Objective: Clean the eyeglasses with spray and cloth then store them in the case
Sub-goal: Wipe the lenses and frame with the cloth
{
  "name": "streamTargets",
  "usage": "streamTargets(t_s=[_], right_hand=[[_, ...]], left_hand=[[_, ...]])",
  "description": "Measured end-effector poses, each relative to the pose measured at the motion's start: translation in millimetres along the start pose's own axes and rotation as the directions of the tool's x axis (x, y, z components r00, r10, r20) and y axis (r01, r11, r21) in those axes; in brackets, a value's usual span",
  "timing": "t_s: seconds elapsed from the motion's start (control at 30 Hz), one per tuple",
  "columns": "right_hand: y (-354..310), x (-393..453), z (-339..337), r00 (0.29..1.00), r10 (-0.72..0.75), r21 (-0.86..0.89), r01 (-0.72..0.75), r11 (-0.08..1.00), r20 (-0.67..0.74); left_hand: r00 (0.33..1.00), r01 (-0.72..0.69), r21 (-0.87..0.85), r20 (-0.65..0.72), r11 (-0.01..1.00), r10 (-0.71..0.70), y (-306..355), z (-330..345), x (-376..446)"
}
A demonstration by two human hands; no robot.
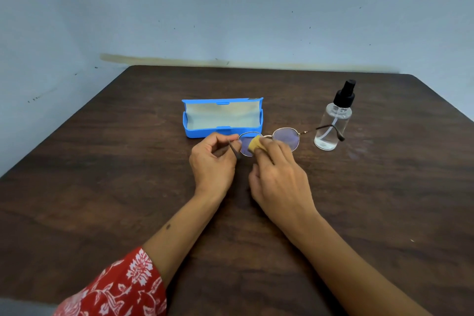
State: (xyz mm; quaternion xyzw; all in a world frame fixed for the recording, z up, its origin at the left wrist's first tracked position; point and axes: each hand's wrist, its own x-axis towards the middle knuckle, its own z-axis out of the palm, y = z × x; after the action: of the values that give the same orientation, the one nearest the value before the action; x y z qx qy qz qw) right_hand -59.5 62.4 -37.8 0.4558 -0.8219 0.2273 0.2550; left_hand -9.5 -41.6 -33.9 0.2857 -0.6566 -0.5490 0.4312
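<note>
Wiping step: our left hand (213, 161) pinches the eyeglasses (272, 139) by one temple; our right hand (278, 177) pinches the cloth (254, 143) against the left-side lens. Next, we judge: the second lens, then the open case (222, 120).

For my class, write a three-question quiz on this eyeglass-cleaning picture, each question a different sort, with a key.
1. True or false: the blue case lies open on the table.
2. Which hand presses the yellow cloth on a lens of the eyeglasses? A) left hand B) right hand C) neither
3. Fill in: the spray bottle stands upright to the ____ of the case.

Key
1. True; its pale lining shows.
2. B; the left hand pinches the frame at its left end.
3. Right.
</note>
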Motion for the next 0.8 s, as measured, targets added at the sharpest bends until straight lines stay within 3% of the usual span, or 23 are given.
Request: streamTargets(t_s=[0.2, 0.37, 0.5, 0.63, 0.8], right_hand=[[-4.0, -2.3, -1.5, 0.996, -0.092, 0.029, 0.092, 0.995, 0.018], [-0.9, -1.5, -2.3, 1.0, -0.012, -0.014, 0.012, 1.0, 0.006], [-4.0, -3.2, -1.4, 0.995, -0.099, 0.043, 0.099, 0.994, -0.002], [-0.5, -1.7, -1.6, 1.0, -0.001, -0.012, 0.001, 1.0, 0.003], [-3.9, -4.5, -0.4, 0.995, -0.095, 0.071, 0.095, 0.993, -0.004]], left_hand=[[1.0, 0.01, -0.03, 0.002, 1.0, -0.01, 2.7, -0.6, -1.6], [1.0, 0.005, -0.015, 0.0, 1.0, -0.005, 2.1, -0.5, -1.2], [1.0, 0.014, -0.024, -0.009, 1.0, -0.014, 4.1, -0.7, -2.6], [1.0, 0.013, -0.01, -0.006, 1.0, -0.013, 4.1, -0.7, -2.3], [1.0, 0.011, -0.025, -0.01, 1.0, -0.011, 6.0, -1.1, -3.7]])
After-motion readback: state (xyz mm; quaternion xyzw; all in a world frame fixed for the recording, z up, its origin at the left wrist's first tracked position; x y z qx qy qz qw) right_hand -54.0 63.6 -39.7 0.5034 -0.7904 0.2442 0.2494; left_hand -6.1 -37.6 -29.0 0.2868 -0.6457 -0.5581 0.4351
